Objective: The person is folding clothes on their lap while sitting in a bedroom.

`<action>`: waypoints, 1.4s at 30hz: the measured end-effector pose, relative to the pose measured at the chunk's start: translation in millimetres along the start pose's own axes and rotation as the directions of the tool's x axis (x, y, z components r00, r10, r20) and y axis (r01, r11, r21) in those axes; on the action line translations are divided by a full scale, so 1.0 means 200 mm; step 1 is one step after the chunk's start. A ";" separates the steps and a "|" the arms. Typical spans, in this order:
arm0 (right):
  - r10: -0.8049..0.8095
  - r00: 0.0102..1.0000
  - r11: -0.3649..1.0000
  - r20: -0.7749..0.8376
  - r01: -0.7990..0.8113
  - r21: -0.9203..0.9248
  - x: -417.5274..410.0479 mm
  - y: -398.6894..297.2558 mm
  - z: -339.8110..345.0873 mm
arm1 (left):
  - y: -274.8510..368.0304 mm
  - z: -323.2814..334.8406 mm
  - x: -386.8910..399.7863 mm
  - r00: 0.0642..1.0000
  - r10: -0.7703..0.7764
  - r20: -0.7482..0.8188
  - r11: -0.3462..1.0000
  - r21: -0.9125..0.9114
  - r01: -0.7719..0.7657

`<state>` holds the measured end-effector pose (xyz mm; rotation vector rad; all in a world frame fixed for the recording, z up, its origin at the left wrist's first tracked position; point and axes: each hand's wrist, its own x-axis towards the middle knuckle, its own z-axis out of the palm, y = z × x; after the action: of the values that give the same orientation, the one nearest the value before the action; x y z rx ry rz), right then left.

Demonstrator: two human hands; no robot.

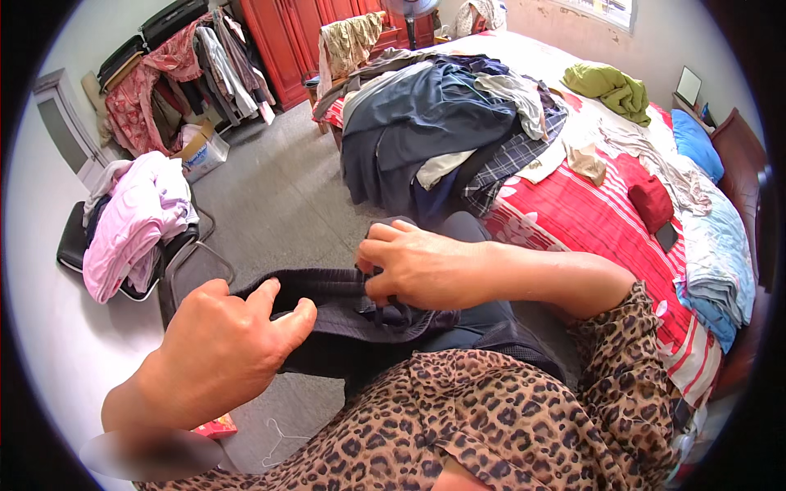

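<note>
A black garment (381,328) with a gathered elastic waistband is spread before me at lap height, its waist opening towards me. My left hand (236,337) has the waistband's left end; its thumb and forefinger stand apart, and its other fingers are hidden. At the far edge of the waistband, my right hand (424,267) pinches the cloth with curled fingers. A dark cord or loop (393,310) hangs below those fingers. Under the garment show my legs in dark trousers (479,325).
Heaped clothes (430,116) overhang the corner of a bed with a red patterned sheet (589,227). At left, a chair (70,239) bears pink clothing (138,221). A wire hanger (279,442) and a red box (216,426) lie on the floor. A loaded clothes rack (184,80) stands behind.
</note>
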<state>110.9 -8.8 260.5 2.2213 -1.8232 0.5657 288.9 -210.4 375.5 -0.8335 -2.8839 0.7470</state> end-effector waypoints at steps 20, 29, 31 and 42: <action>0.264 0.447 0.864 0.855 -0.504 -0.003 -0.16 0.11 0.59 | -0.02 0.00 -0.03 0.997 0.022 -0.078 1.000 -0.001 -0.022; 0.421 0.670 0.815 0.612 -0.576 0.069 -0.09 0.18 0.08 | 0.00 -0.02 -0.07 0.992 -0.100 -0.075 0.994 -0.050 0.096; 0.500 0.696 0.793 0.515 -0.607 0.052 -0.10 0.22 0.04 | -0.01 0.00 -0.08 0.986 -0.113 -0.120 0.993 -0.059 0.106; 0.737 0.551 0.540 0.392 -0.828 0.150 -0.32 0.39 0.11 | -0.04 -0.01 -0.13 0.949 -0.296 -0.111 0.950 -0.140 0.280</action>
<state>27.3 23.5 207.4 1.5160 -3.1245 0.7500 306.3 -229.0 382.5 -0.4314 -2.8637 0.4702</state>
